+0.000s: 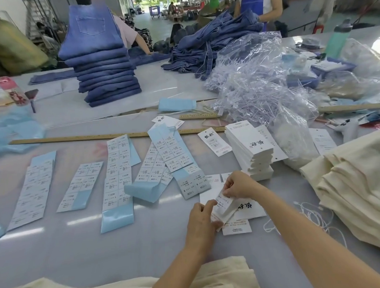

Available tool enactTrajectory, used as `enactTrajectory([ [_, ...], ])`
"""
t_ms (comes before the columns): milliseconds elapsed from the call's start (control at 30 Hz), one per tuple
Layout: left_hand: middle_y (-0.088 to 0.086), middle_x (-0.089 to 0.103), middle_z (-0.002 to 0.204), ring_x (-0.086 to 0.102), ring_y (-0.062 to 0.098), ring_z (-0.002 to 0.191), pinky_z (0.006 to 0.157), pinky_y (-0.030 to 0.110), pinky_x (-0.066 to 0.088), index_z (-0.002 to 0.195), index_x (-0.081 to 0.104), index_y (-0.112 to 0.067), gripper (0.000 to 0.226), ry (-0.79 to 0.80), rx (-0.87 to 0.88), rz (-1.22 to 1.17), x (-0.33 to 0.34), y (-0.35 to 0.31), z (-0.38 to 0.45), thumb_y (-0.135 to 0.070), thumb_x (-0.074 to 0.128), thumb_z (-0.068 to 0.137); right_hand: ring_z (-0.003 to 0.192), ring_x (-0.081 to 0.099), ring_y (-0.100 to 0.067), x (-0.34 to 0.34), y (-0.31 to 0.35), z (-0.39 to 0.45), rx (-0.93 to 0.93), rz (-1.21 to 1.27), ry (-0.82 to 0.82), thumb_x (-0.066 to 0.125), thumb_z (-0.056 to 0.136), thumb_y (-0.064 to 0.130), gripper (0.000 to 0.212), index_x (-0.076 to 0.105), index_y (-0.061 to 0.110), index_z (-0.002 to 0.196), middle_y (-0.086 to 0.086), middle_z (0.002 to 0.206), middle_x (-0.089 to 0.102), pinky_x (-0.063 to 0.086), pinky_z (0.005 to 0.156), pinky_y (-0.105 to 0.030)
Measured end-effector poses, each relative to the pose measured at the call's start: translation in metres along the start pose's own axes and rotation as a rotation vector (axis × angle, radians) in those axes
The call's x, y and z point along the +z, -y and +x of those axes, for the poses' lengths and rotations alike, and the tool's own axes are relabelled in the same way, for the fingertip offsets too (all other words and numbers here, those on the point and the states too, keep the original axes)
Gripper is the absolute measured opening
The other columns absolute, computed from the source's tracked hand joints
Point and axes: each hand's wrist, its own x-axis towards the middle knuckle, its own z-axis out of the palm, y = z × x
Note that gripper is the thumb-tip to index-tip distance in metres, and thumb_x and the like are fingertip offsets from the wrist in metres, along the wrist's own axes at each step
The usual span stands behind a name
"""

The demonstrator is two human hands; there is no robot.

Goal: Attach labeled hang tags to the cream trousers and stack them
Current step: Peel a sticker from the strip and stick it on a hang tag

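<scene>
Both hands' fingers pinch one hang tag, its long axis tilted upper-right to lower-left.

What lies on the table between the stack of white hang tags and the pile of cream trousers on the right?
In the head view, a clear plastic bag of white contents sits between the stack of hang tags and the cream trousers.

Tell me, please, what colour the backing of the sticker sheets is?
Light blue, clearest in the head view on the sticker sheets.

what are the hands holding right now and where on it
Both hands hold a small bundle of white hang tags: the left hand grips its lower end, the right hand pinches its upper end.
</scene>
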Motion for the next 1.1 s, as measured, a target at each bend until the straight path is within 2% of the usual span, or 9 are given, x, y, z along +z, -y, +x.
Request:
enactTrajectory([
  [267, -0.003, 0.038, 0.102, 0.04, 0.011, 0.089, 0.071, 0.01, 0.028, 0.124, 0.055, -0.031, 0.042, 0.003, 0.01, -0.047, 0.001, 0.002, 0.0, -0.013, 0.062, 0.087, 0.072, 0.061, -0.013, 0.005, -0.001, 0.001, -0.005, -0.057, -0.041, 0.065, 0.077, 0.007, 0.009, 0.073, 0.005, 0.076, -0.004, 0.077, 0.072, 0.054, 0.073, -0.031],
  [333, -0.005, 0.039, 0.096, 0.043, 0.0, 0.081, 0.067, 0.006, 0.033, 0.126, 0.055, -0.02, 0.038, 0.0, -0.008, -0.121, 0.0, 0.002, -0.001, -0.011, 0.061, 0.089, 0.072, 0.062, -0.013, 0.005, -0.001, 0.0, -0.002, -0.072, -0.043, 0.063, 0.076, 0.006, 0.011, 0.074, 0.003, 0.076, -0.002, 0.073, 0.071, 0.054, 0.072, -0.032],
  [433, -0.01, 0.039, 0.08, 0.051, -0.017, 0.061, 0.055, 0.004, 0.04, 0.113, 0.055, 0.0, 0.026, 0.023, -0.135, -0.451, 0.001, 0.0, 0.0, -0.01, 0.06, 0.09, 0.071, 0.062, -0.015, 0.008, 0.0, 0.0, 0.002, -0.08, -0.046, 0.059, 0.073, 0.003, 0.016, 0.072, -0.005, 0.078, -0.006, 0.073, 0.071, 0.053, 0.066, -0.033],
  [500, -0.002, 0.039, 0.074, 0.051, 0.0, 0.051, 0.049, 0.014, 0.037, 0.09, 0.049, -0.006, 0.018, 0.011, -0.263, -0.692, -0.001, -0.005, 0.0, -0.015, 0.065, 0.087, 0.068, 0.06, -0.017, 0.009, 0.001, 0.0, 0.006, -0.083, -0.05, 0.056, 0.073, 0.003, 0.019, 0.069, -0.009, 0.081, -0.015, 0.081, 0.072, 0.047, 0.061, -0.03],
  [567, 0.004, 0.038, 0.073, 0.049, 0.013, 0.054, 0.05, 0.022, 0.036, 0.079, 0.038, -0.011, 0.031, -0.01, -0.35, -0.833, 0.001, -0.006, 0.001, -0.017, 0.068, 0.085, 0.07, 0.061, -0.019, 0.01, 0.001, -0.001, 0.015, -0.112, -0.067, 0.057, 0.074, 0.005, 0.019, 0.07, -0.006, 0.082, -0.013, 0.08, 0.071, 0.046, 0.062, -0.028],
  [767, 0.004, 0.04, 0.07, 0.046, 0.012, 0.051, 0.052, 0.025, 0.038, 0.076, 0.036, -0.014, 0.034, 0.016, -0.342, -0.799, 0.003, -0.004, 0.002, -0.021, 0.068, 0.084, 0.089, 0.063, -0.018, 0.013, 0.005, -0.006, 0.055, -0.264, -0.093, 0.07, 0.071, 0.02, 0.006, 0.065, 0.018, 0.075, 0.007, 0.083, 0.066, 0.045, 0.079, -0.031],
  [833, 0.007, 0.04, 0.078, 0.047, 0.014, 0.057, 0.056, 0.028, 0.039, 0.075, 0.037, -0.015, 0.033, 0.013, -0.341, -0.742, 0.002, -0.006, 0.003, -0.025, 0.067, 0.085, 0.093, 0.061, -0.017, 0.013, 0.006, -0.007, 0.081, -0.293, -0.078, 0.076, 0.067, 0.026, 0.02, 0.058, 0.024, 0.075, 0.009, 0.089, 0.063, 0.043, 0.086, -0.034],
  [933, 0.012, 0.044, 0.084, 0.049, 0.023, 0.069, 0.066, 0.039, 0.041, 0.074, 0.038, -0.016, 0.032, 0.018, -0.331, -0.652, -0.001, -0.008, 0.002, -0.029, 0.066, 0.085, 0.098, 0.059, -0.018, 0.016, 0.01, -0.007, 0.113, -0.389, -0.103, 0.076, 0.067, 0.03, 0.027, 0.059, 0.024, 0.087, 0.007, 0.098, 0.06, 0.038, 0.091, -0.038],
  [1100, 0.016, 0.057, 0.091, 0.054, 0.028, 0.079, 0.069, 0.042, 0.043, 0.074, 0.04, -0.019, 0.03, 0.019, -0.291, -0.378, -0.005, -0.008, 0.005, -0.037, 0.061, 0.086, 0.11, 0.054, -0.022, 0.025, 0.014, -0.008, 0.105, -0.574, -0.195, 0.074, 0.073, 0.041, 0.058, 0.045, 0.025, 0.12, 0.003, 0.117, 0.058, 0.034, 0.089, -0.041],
])
